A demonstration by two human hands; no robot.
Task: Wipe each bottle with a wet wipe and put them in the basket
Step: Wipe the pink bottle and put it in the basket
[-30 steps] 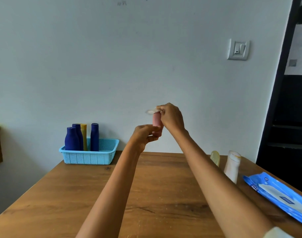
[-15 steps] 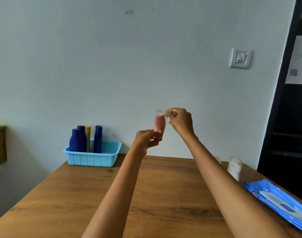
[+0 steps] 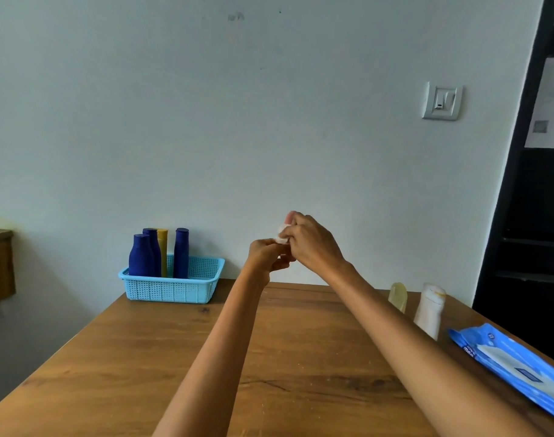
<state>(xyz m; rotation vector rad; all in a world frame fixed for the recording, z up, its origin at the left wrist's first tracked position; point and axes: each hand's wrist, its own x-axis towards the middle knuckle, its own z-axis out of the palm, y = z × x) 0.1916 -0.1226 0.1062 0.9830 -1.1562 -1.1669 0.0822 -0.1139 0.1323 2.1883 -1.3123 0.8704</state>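
step: i'm wiping the pink bottle (image 3: 290, 217), held above the counter (image 3: 149, 357).
hands: left hand (image 3: 267, 258) grips its base; right hand (image 3: 312, 244) pinches the wet wipe (image 3: 282, 234).
next: i judge basket (image 3: 174, 287), 10 o'clock.

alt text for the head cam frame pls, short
Two hands held up over a wooden table: the left hand grips a pink bottle that the right hand rubs with a wet wipe. A blue basket holds four bottles; two more stand at right.
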